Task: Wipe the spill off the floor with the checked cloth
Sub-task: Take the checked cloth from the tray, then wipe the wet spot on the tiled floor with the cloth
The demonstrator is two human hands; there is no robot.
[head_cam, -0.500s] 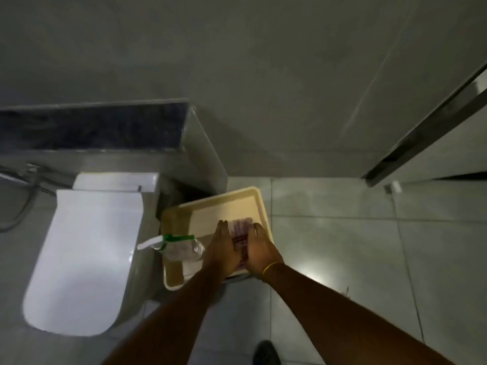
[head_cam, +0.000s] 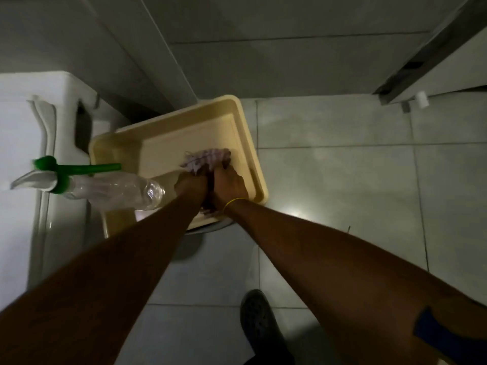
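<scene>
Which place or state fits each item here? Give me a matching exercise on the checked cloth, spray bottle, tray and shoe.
Things:
1. checked cloth
2. spray bottle
3. tray
4. shoe

Places or states:
A. on the floor tiles, bottom of view
B. bunched in both hands
C. beige, beside the toilet
D. clear, green-topped, lying at the tray's left edge

Pairs: 1-B, 2-D, 3-C, 4-A

No text, label, brand, number or sign can be read anywhere here, neither on the clear spray bottle (head_cam: pixel 113 189) nor on the beige tray (head_cam: pixel 245 133).
</scene>
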